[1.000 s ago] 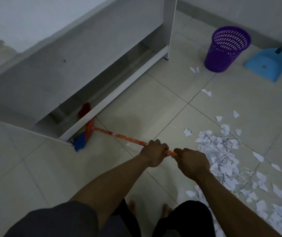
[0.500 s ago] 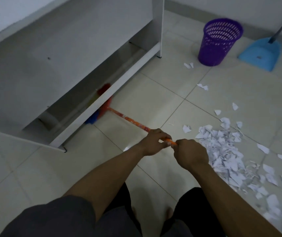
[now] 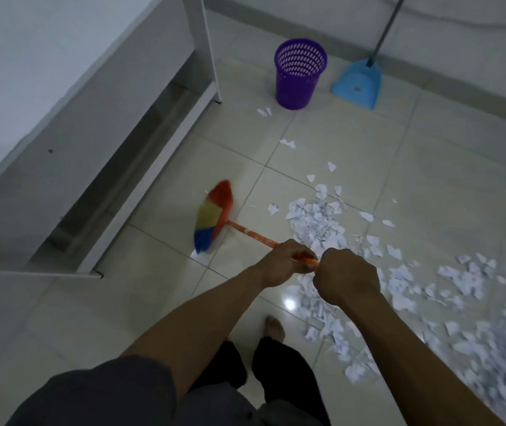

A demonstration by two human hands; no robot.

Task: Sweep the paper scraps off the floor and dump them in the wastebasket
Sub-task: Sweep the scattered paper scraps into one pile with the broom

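While both hands close round the upper end of the orange handle [image 3: 253, 234], the left hand [image 3: 282, 262] sits lower on the shaft and the right hand [image 3: 347, 281] just behind it, the two nearly touching. Each has its fingers curled fully about the stick and holds nothing else.

Out beyond the left knuckles, the head of the broom [image 3: 214, 215], banded red, yellow and blue, meets the floor [image 3: 429, 155] near the white desk [image 3: 92, 103]. It is blurred, so I cannot tell how firmly the bristles press.

The paper scraps [image 3: 316, 222] lie mostly to the right of the fingers and past them. There is a dense heap just beside the handle, a thinner spread behind the right wrist, and a few strays far ahead near the purple wastebasket [image 3: 299, 73]. A blue dustpan [image 3: 357, 84] stands just beside that basket.

The scraps look feather-light and loose, apt to flutter or skate on the glossy tile, so short, low strokes should gather them better than hard flicks. The broom seems light, stiff in the shaft and soft at the bristles. Spreading the hands apart, with one partway down the shaft, would probably steer it better than this close grip. The dustpan is best taken by its long upright handle.
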